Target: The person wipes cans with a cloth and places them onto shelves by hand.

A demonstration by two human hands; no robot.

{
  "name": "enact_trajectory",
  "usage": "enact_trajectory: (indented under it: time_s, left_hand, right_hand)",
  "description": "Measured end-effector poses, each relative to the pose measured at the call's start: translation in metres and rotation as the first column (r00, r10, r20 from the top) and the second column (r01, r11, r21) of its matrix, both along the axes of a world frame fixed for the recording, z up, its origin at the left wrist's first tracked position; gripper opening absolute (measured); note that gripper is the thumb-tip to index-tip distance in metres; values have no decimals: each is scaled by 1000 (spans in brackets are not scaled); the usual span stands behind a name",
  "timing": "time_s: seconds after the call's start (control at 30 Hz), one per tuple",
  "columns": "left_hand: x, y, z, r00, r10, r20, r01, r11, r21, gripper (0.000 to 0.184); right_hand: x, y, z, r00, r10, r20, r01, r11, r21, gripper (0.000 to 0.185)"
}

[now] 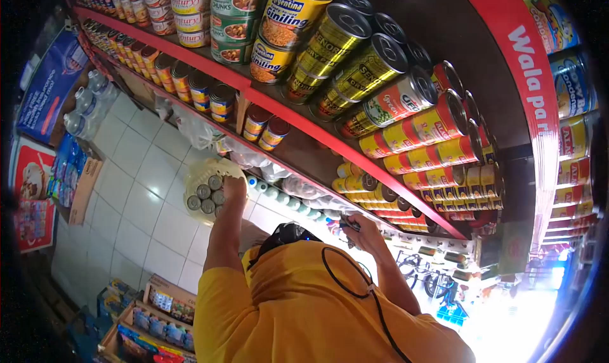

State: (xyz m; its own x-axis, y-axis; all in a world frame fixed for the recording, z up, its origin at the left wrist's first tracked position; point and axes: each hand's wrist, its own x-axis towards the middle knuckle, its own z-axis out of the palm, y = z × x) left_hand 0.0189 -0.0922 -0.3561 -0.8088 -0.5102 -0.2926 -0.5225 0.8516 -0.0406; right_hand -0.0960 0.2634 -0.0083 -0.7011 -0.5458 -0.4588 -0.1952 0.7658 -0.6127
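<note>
My left hand reaches down into a pale yellowish tub or bag on the tiled floor. Several silver-topped cans stand packed inside it, right beside my fingers. Those fingers are mostly hidden, so their grip does not show. On the other side, my right hand is raised near the lower shelf with its fingers closed around a small dark-and-silver object, too small to make out.
Red-edged shelves run diagonally across, stacked with tall gold cans and red-and-yellow cans. Bottles line the floor below. Water bottles stand at left, boxed goods at lower left. A cable hangs over my yellow shirt.
</note>
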Motion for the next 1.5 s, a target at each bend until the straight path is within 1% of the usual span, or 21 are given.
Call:
enact_trajectory:
  time_s: [0.1, 0.23, 0.27, 0.33, 0.53, 0.6, 0.67, 0.77, 0.9, 1.0, 1.03, 1.1, 1.17, 1.27, 1.3, 1.33, 1.37, 1.4, 1.43, 1.47, 1.5]
  left_hand:
    - [-3, 1, 11, 983, -129, 130, 131, 991, -8, 19]
    - [-17, 0, -39, 894, -186, 407, 160, 982, 98, 39]
    - [-17, 2, -47, 870, -206, 447, 175, 978, 110, 42]
    - [-22, 6, -43, 803, -277, 527, 219, 961, 172, 46]
    - [-28, 16, -86, 756, -348, 555, 335, 933, 129, 41]
    - [-29, 15, -80, 721, -379, 581, 355, 921, 160, 37]
    - [-29, 12, -55, 688, -441, 576, 386, 895, 225, 34]
    - [-31, 13, -153, 823, -179, 539, 157, 984, 88, 36]
    - [-30, 7, -181, 843, -82, 531, 27, 993, 111, 35]
    - [-39, -3, -144, 808, -83, 583, -96, 958, 269, 38]
    - [-39, -2, -155, 835, 36, 550, -210, 944, 256, 38]
    - [-38, 2, -165, 853, 11, 522, -141, 967, 211, 38]
    - [-35, 9, -112, 788, -272, 551, 236, 962, 139, 39]
    - [-33, 21, -49, 891, -287, 351, 352, 926, -137, 39]
    - [-38, 30, -74, 986, -155, 62, 160, 983, -91, 44]
    - [-46, 39, -33, 990, -117, 84, 123, 989, -80, 42]
    - [-47, 42, -26, 975, -79, -206, 78, 997, -17, 37]
    - [-56, 51, -19, 976, -20, -217, 18, 1000, -10, 28]
    - [-54, 60, 28, 979, 39, -200, -35, 999, 28, 24]
    - [-51, 61, 74, 995, 2, -95, 21, 971, 237, 22]
    - [-54, 67, 108, 993, 62, -96, -22, 928, 372, 25]
  right_hand:
    - [7, -5, 6, 1000, -9, 13, 9, 1000, 29, 25]
    - [10, 5, -10, 995, -61, 75, 64, 997, -43, 27]
    - [14, 4, 0, 999, 7, -44, -7, 1000, -22, 25]
    - [18, 3, 6, 999, -51, 8, 51, 996, 79, 22]
    - [16, 35, -21, 990, -133, 48, 130, 990, 60, 13]
    - [6, 60, -52, 855, -344, 388, 389, 920, -41, 11]
    - [6, 54, -45, 813, -367, 452, 433, 900, -47, 10]
    - [22, 20, -4, 931, -251, 263, 270, 962, -37, 9]
    - [20, 36, -18, 995, -83, 47, 85, 995, -60, 12]
    - [22, 26, -9, 999, 2, -53, -2, 1000, -12, 14]
    - [23, 24, -7, 999, -2, -44, 1, 1000, -12, 16]
    - [23, 16, 2, 1000, -10, -26, 10, 1000, 4, 17]
    - [22, 13, 3, 1000, -6, -22, 7, 1000, 19, 17]
    - [21, 17, -3, 1000, -1, -20, 1, 1000, 26, 19]
    - [21, 20, -9, 1000, -9, -5, 10, 1000, 21, 20]
    - [19, 24, -17, 1000, -18, 11, 18, 1000, 12, 20]
    - [13, 34, -33, 974, -153, 169, 159, 987, -24, 21]
    - [6, 46, -53, 904, -273, 328, 301, 953, -35, 23]
    - [11, 37, -41, 994, -67, 86, 74, 994, -79, 24]
    - [17, 27, -27, 973, 110, -204, -123, 991, -53, 27]
    - [19, 22, -21, 978, 98, -185, -114, 991, -77, 26]
